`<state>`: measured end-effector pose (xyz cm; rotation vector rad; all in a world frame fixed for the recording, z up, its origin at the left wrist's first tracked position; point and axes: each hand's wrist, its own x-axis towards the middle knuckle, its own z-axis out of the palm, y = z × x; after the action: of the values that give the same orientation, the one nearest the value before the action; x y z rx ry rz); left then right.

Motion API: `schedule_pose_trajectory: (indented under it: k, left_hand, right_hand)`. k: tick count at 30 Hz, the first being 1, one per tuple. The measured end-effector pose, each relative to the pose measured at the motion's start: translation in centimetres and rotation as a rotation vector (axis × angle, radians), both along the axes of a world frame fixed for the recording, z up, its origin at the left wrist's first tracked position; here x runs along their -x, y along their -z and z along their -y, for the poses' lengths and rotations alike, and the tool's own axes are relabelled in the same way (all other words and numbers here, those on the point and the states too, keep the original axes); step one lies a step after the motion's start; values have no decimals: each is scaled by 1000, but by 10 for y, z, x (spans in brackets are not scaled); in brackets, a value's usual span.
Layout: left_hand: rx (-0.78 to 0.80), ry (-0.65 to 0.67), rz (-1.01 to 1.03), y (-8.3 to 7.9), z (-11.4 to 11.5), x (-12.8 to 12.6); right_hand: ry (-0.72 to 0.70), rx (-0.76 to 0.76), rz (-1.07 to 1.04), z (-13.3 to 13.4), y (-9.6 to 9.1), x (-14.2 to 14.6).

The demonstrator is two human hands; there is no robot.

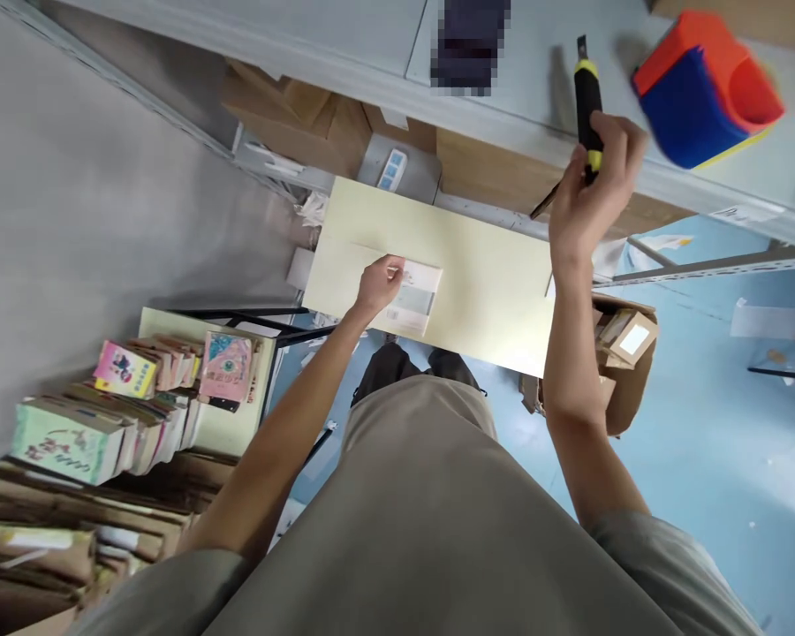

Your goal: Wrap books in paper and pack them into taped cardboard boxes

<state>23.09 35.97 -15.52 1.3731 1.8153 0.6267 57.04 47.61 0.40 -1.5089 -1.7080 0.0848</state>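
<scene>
My right hand [596,190] is raised at the shelf's front edge. Its fingers close around a black and yellow utility knife [588,102], whose metal tip points away from me over the shelf. A thin dark stick-like item [544,203] pokes out below the same hand; whether I hold it too is unclear. Lower down, my left hand [379,284] is closed at the left edge of a thin pale book [414,299] with a grey band. That book lies flat on the cream table [496,283], and my fingers partly cover it.
An orange and blue tape dispenser [702,93] sits on the grey shelf [371,35], near a pixelated dark patch. Cardboard boxes [305,115] and a white power strip [392,170] are beneath. Stacked books [72,437] stand left; an open carton [626,353] is right.
</scene>
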Motion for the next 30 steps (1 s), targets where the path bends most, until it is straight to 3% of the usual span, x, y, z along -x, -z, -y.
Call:
schedule_pose_trajectory:
  k: [5, 7, 10, 12, 15, 18, 21, 25, 30]
  left_hand:
    - [220, -49, -124, 47, 30, 45]
    - [239, -12, -95, 61, 39, 54]
    - [208, 62, 19, 78, 49, 57]
    - [189, 98, 52, 88, 52, 58]
    - [166, 133, 16, 98, 50, 59]
    - [175, 192, -48, 104, 46, 60]
    - [171, 278, -136, 105, 45, 61]
    - [174, 440, -163, 105, 40, 70]
    - [-46, 711, -276, 105, 8, 102]
  right_hand:
    - [6, 110, -412, 102, 21, 31]
    - [4, 339, -591, 142, 34, 56]
    - [-30, 800, -812, 195, 63, 107]
    - [-91, 947, -1030, 225, 85, 145]
    - [-62, 1004, -1306, 256, 115, 198]
    - [9, 973, -1415, 266, 137, 233]
    - [29, 933, -1380, 258, 159, 251]
    - [78, 888, -1149, 236, 196, 265]
    - [171, 1012, -719, 208, 229, 278]
